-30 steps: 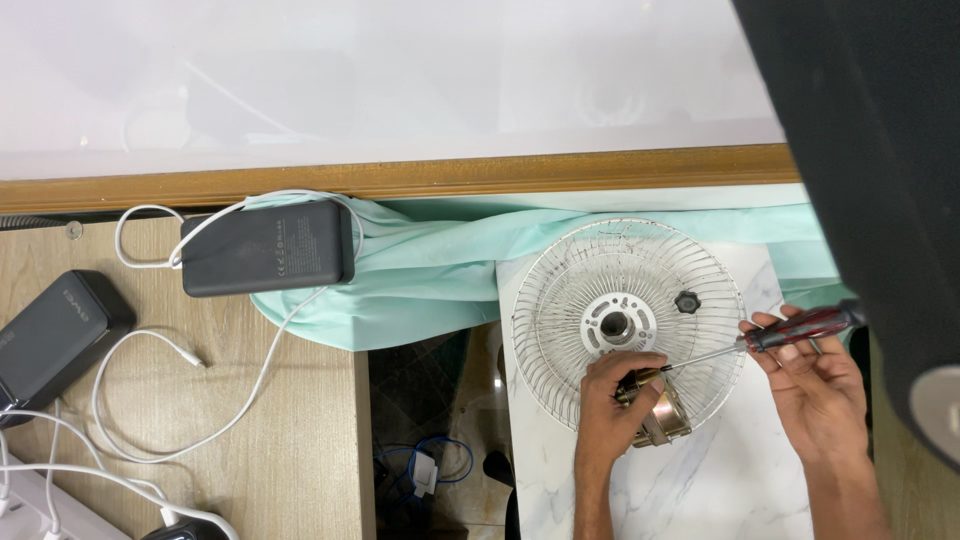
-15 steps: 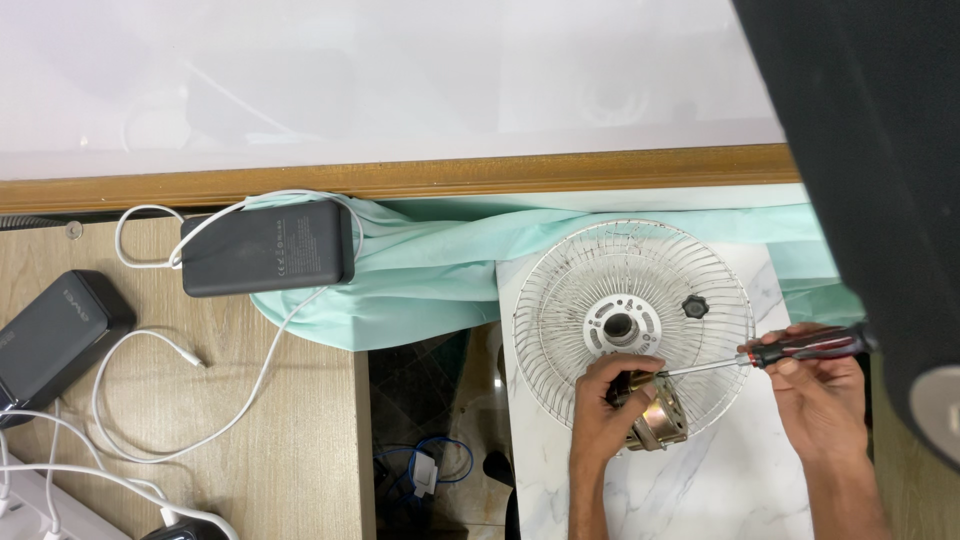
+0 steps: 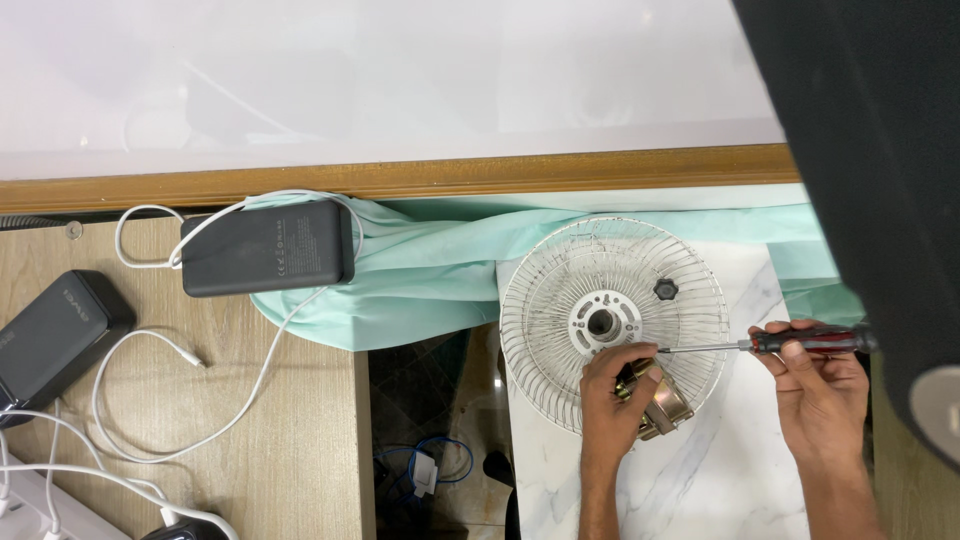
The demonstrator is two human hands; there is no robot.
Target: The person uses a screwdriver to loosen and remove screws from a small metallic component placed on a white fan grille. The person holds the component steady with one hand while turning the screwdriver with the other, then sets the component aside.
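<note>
Head view showed the left hand point(image 3: 612, 388) closed around a brass-coloured motor part point(image 3: 660, 400) on the wire fan guard point(image 3: 612, 322), the right hand point(image 3: 818, 385) gripping a screwdriver point(image 3: 800, 341); judged mid-screw, needing steady tip alignment.

Bright, even overhead light, sharp focus throughout; soft glare washes the glossy white wall panel point(image 3: 400, 80) at top, faint shadows only, blurred black object point(image 3: 860, 150) blocks the right edge.

1. The left hand point(image 3: 612, 395) grips a small brass-coloured motor part point(image 3: 655, 395) lying on a white wire fan guard point(image 3: 612, 322).
2. The right hand point(image 3: 820, 385) holds a red-and-black screwdriver point(image 3: 800, 341), its tip at that part.
3. Both rest on a marble slab point(image 3: 720, 480).
</note>
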